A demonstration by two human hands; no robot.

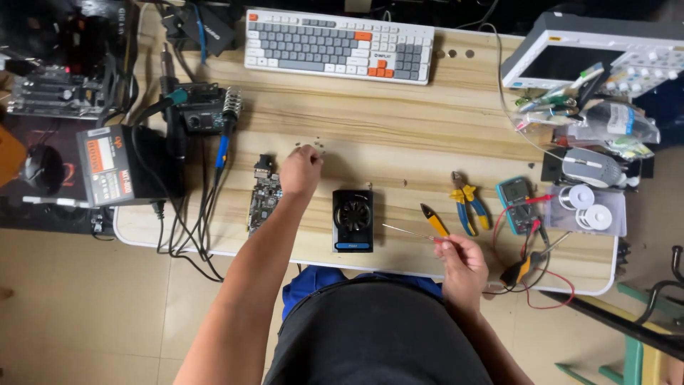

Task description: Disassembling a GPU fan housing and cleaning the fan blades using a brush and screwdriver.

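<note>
Tweezers [407,232], thin and metal, sit pinched in the grip of the right hand [462,262] at the near edge of the desk [399,135], tips pointing left toward a black fan module [353,219]. Yellow-handled cutters [434,219] lie just beside the tips, with pliers [467,201] and a multimeter [517,203] further right. Left of the fan lies a circuit board [261,198]. Beyond it the left hand [300,170] stretches forward, arm straight, fingers bunched together over tiny dark screws [318,147] scattered on the wood; whether it holds one cannot be told. A soldering station [201,114] and keyboard [338,46] stand farthest.
</note>
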